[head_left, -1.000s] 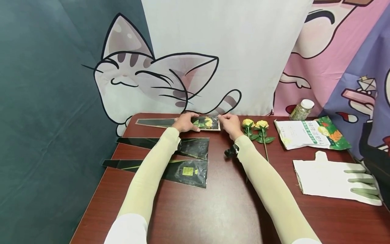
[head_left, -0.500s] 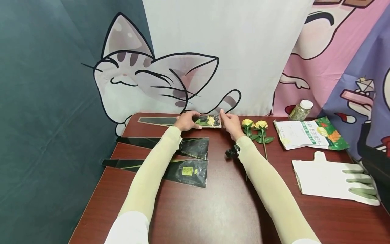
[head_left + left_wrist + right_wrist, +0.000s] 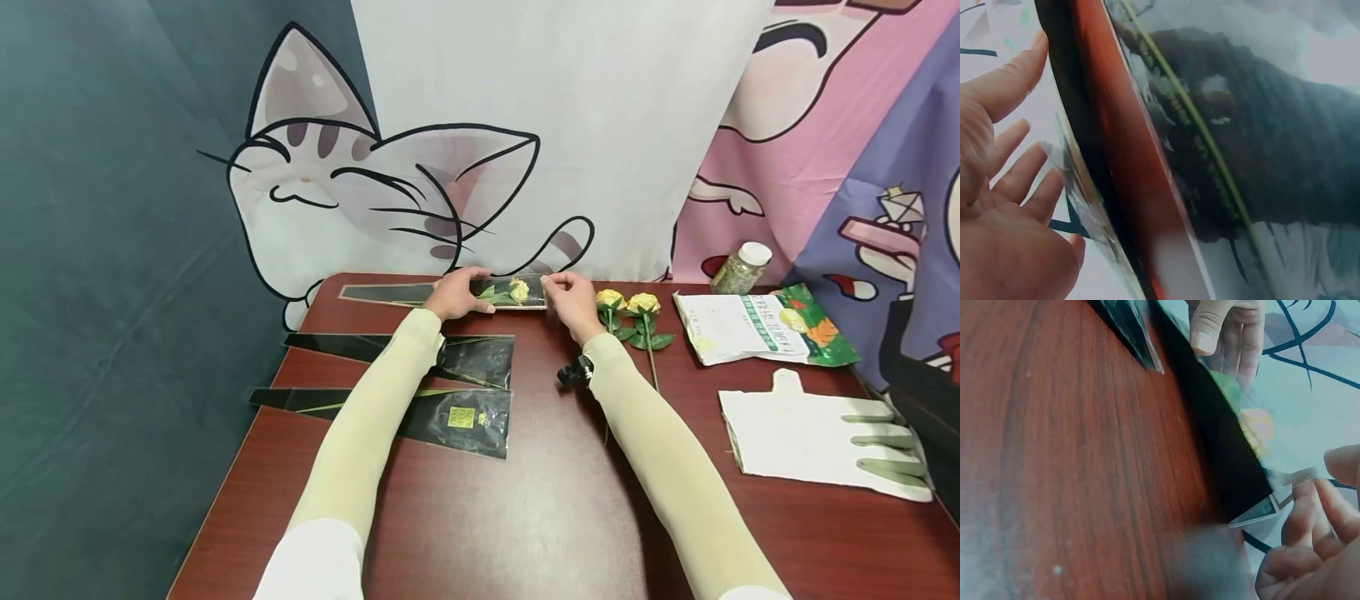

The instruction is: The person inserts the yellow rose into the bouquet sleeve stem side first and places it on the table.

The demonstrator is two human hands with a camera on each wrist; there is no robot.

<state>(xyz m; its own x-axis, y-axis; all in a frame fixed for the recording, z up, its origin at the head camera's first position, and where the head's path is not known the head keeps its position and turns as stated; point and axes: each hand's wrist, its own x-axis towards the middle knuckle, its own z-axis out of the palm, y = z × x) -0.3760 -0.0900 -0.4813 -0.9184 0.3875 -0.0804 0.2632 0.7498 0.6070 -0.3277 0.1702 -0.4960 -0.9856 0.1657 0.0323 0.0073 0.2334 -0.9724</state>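
Observation:
A yellow rose [image 3: 519, 290] with green leaves lies inside a black-backed clear flower sleeve [image 3: 393, 294] at the table's back edge. My left hand [image 3: 453, 296] holds the sleeve across its width, thumb at the near edge and fingers at the far side. My right hand [image 3: 573, 307] pinches the clear film at the wide mouth; in the right wrist view its thumb and fingertips [image 3: 1317, 482] meet on the film corner. That view shows the sleeve's black underside [image 3: 1216, 431] tilted up. Two more flat sleeves, an upper one [image 3: 480, 360] and a lower one [image 3: 450, 429], lie below my left forearm.
Two yellow roses [image 3: 643, 305] lie right of my right hand. Farther right are a white and green packet [image 3: 757, 327], a jar with a white lid [image 3: 742, 268] and a white glove [image 3: 810, 437]. A printed curtain [image 3: 600, 125] hangs behind the table [image 3: 570, 500].
The near edge of the held sleeve has shifted slightly toward the back, and the rose a little right. My right fingers, raised at the mouth half a second ago, now pinch the film.

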